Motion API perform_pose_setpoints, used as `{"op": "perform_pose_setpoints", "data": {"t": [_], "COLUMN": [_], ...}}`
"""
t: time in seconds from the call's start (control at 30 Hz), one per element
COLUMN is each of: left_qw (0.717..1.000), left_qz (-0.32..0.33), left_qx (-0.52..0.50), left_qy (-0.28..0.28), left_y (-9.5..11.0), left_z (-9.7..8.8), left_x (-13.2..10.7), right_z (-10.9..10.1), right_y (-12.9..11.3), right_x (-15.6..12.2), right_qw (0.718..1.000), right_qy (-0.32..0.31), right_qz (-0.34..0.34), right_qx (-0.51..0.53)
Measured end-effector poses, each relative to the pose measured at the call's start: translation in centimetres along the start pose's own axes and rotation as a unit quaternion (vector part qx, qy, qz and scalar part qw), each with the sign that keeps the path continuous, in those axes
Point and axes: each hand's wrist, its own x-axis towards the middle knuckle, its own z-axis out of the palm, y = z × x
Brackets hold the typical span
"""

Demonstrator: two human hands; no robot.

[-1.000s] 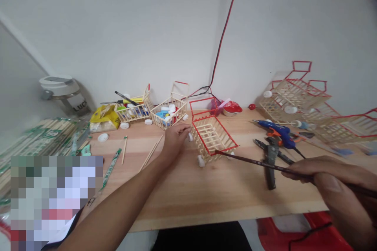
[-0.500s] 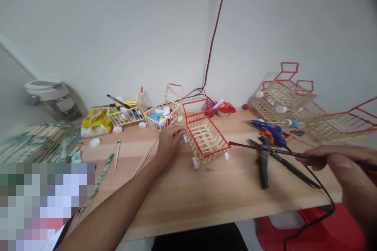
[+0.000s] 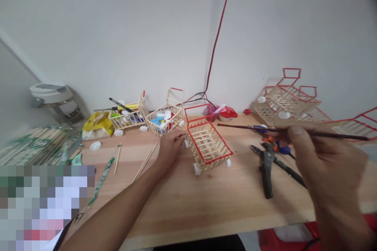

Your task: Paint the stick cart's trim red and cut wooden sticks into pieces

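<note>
Your right hand [image 3: 328, 168] has risen over the pliers [image 3: 267, 168], its grip closed on a thin paintbrush [image 3: 294, 129]. The pale wooden worktop [image 3: 188, 211] meets a white wall [image 3: 118, 27] carrying a red-and-black cable [image 3: 218, 35]. Your left hand [image 3: 171, 150] touches the red-trimmed stick cart [image 3: 207, 145] at its left side; you cannot tell whether that grip holds it.

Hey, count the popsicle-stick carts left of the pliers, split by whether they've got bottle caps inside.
Popsicle-stick carts holding bottle caps: 2
Popsicle-stick cart without caps: 1
Total: 3
</note>
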Motion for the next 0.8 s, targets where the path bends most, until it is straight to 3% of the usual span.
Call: {"op": "perform_pose_setpoints", "data": {"t": [0.17,0.3,0.57,0.8], "left_qw": [1.000,1.000,1.000,1.000], "left_qz": [-0.009,-0.013,-0.003,-0.001], "left_qx": [-0.015,-0.001,-0.002,-0.006], "left_qy": [-0.007,-0.007,-0.004,-0.003], "left_y": [0.0,0.2,0.2,0.2], "left_z": [0.0,-0.1,-0.1,-0.2], "left_x": [0.0,0.0,0.0,0.0], "right_z": [3.0,3.6,2.9,0.5], "right_y": [0.0,0.2,0.2,0.3], "right_x": [1.0,1.1,0.8,0.3], "right_qw": [0.998,0.999,0.998,0.997], "right_qy": [-0.029,-0.033,-0.054,-0.035], "right_qz": [-0.022,-0.027,-0.026,-0.023], "right_qx": [0.042,0.016,0.011,-0.058]}}
